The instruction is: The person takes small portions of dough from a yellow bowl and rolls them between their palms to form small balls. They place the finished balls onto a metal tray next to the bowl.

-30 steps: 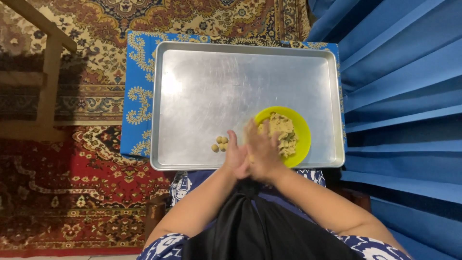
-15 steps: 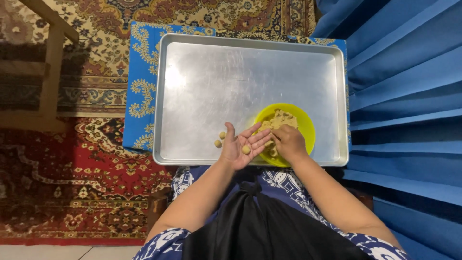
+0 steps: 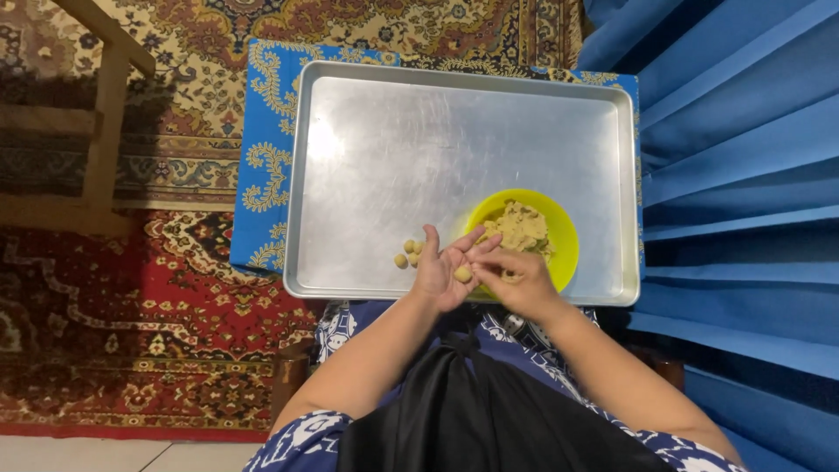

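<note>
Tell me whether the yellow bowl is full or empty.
Partly full: the yellow bowl holds a mound of pale dough, with yellow bowl surface showing around it.

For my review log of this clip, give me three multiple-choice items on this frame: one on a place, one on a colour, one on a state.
1. Where does the bowl sit?
A. in the near right corner of the metal tray
B. on the carpet
C. on the wooden frame

2. What colour is the bowl?
A. red
B. yellow
C. white

3. What lies on the open left hand?
A. nothing
B. a spoon
C. a small dough ball

Answers: 1 A, the bowl stands inside the tray's rim, near the person and toward the blue curtain. 2 B, its rim shows bright yellow around the dough. 3 C, a round pale ball rests on the palm, with the right hand beside it and a few more balls on the tray.
</note>
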